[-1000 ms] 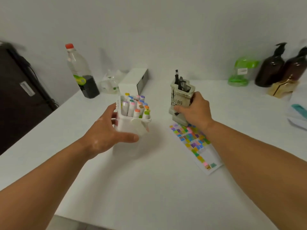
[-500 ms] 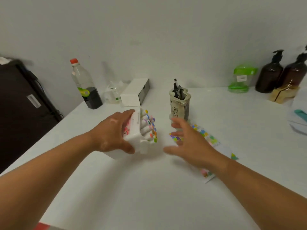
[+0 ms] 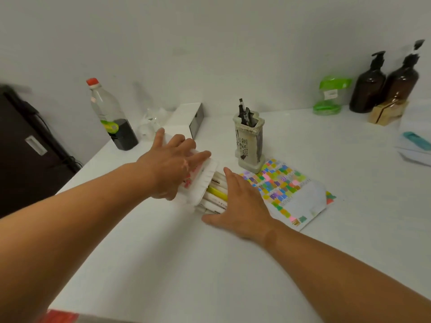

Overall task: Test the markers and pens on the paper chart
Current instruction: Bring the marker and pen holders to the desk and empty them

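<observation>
Your left hand (image 3: 172, 166) grips the white marker box (image 3: 200, 183), tipped on its side w/ white and yellow marker barrels (image 3: 217, 193) sliding out at 3 o'clock. Your right hand (image 3: 242, 206) is open, flat over them. The colour-swatch paper chart (image 3: 291, 190) lies just beside, at 3 o'clock.

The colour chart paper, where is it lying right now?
In the head view the paper chart lies flat on the white table, right of centre, one corner tucked under the ceramic pen holder and the right hand just beside it.
</observation>
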`<state>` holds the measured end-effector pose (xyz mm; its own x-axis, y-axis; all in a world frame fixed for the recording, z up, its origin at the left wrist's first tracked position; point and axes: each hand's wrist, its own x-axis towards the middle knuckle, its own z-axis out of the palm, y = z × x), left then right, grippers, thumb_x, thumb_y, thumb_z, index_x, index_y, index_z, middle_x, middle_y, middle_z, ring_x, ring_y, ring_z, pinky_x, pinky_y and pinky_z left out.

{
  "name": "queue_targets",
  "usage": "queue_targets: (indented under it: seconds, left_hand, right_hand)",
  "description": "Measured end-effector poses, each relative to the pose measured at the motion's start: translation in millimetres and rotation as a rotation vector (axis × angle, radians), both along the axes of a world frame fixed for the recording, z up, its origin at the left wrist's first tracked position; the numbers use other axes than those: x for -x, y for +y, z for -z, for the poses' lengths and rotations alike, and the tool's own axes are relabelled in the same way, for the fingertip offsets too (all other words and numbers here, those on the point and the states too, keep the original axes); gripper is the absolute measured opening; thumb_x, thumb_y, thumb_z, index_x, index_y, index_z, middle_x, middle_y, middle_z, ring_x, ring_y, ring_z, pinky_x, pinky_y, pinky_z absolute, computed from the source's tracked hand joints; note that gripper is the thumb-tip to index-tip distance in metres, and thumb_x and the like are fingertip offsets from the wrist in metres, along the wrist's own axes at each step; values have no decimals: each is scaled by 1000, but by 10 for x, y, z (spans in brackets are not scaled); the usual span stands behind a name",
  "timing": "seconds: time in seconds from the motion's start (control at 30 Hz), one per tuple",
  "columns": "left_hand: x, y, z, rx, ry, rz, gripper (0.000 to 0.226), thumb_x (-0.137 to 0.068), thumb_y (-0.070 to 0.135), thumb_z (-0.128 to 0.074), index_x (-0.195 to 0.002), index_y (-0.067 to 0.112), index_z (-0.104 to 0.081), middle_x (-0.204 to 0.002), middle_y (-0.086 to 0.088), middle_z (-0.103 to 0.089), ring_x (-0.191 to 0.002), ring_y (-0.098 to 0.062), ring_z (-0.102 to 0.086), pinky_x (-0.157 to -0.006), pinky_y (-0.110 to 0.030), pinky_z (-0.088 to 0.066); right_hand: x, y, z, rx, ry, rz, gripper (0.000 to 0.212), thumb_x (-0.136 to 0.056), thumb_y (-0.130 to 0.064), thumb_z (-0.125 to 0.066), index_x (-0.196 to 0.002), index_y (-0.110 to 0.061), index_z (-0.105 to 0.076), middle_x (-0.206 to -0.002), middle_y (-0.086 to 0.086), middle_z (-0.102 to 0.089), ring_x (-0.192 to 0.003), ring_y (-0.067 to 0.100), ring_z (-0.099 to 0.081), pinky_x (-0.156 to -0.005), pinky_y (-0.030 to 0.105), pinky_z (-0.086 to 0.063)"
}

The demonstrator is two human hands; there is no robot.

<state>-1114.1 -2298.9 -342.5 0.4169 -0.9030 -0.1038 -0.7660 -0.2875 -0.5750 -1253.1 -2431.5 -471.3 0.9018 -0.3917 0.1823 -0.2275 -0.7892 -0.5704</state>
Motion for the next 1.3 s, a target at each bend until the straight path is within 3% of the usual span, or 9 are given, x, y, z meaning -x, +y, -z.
queue_targets:
  seconds: [0.13, 0.23, 0.33, 0.5, 0.7, 0.8, 0.97, 1.03, 1.3]
  left_hand:
    - [-169, 157, 16, 23, 65, -32, 130, -56, 45, -81, -150, 40, 9, -147, -1, -22, -140, -28, -18, -116, -66, -8]
    - [-183, 182, 106, 39, 120, -39, 131, -55, 47, -82, -151, 39, 7, -146, -1, -24, -141, -27, -21, -116, -66, -10]
    - [-202, 170, 213, 38, 207, -92, 130, -56, 51, -82, -151, 38, 6, -146, -1, -25, -139, -26, -24, -115, -65, -15]
    - [-536, 430, 199, 83, 285, -133, 131, -54, 52, -82, -151, 42, 6, -148, 2, -26, -140, -25, -26, -117, -61, -15]
    - [-741, 571, 321, 62, 360, -204, 134, -52, 57, -84, -150, 44, 7, -151, 3, -23, -142, -24, -22, -117, -64, -11]
    - [-730, 507, 365, 56, 435, -238, 139, -43, 77, -78, -149, 48, 7, -151, 3, -24, -143, -25, -22, -117, -66, -8]
    - [-538, 397, 402, 25, 368, -211, 140, -39, 95, -62, -150, 33, -3, -154, 0, -26, -144, -28, -24, -114, -68, -2]
    - [-460, 334, 440, 37, 346, -183, 137, -44, 94, -62, -150, 25, -10, -153, 0, -29, -141, -27, -30, -117, -67, -5]
    - [-801, 702, 328, 177, 435, -268, 140, -54, 81, -72, -157, 28, 8, -153, -1, -22, -138, -29, -28, -118, -56, -21]
  right_hand:
    - [-93, 43, -35, 145, 56, 30, 130, -59, -86, -60, -158, -21, -5, -155, -2, -32, -145, 21, -28, -122, 55, -19]
    - [-234, 120, -105, 169, 70, -1, 125, -61, -83, -63, -155, -17, -15, -150, 1, -37, -140, 24, -35, -119, 55, -24]
    - [-364, 181, -187, 254, 97, -30, 102, -61, -77, -68, -137, -17, -35, -127, 2, -52, -118, 26, -51, -101, 47, -41]
    - [-376, 44, -264, 365, 211, -110, 94, -63, -61, -72, -138, -23, -31, -114, 3, -55, -104, 28, -56, -80, 41, -45]
    - [-458, 54, -326, 359, 302, -180, 121, -54, -77, -72, -150, -28, -18, -132, 4, -49, -117, 30, -51, -92, 47, -46]
    - [-581, 148, -297, 361, 339, -177, 109, -55, -76, -70, -143, -26, -31, -127, 4, -50, -114, 31, -50, -92, 49, -43]
    - [-632, 100, -361, 387, 318, -179, 85, -60, -62, -71, -132, -28, -39, -107, 2, -51, -95, 27, -53, -72, 37, -37]
    - [-604, 101, -359, 399, 310, -174, 81, -61, -60, -71, -128, -29, -39, -104, 2, -49, -94, 27, -54, -70, 36, -36]
    - [-472, 61, -380, 405, 340, -139, 84, -63, -63, -72, -132, -29, -37, -107, 3, -51, -95, 26, -54, -72, 37, -44]
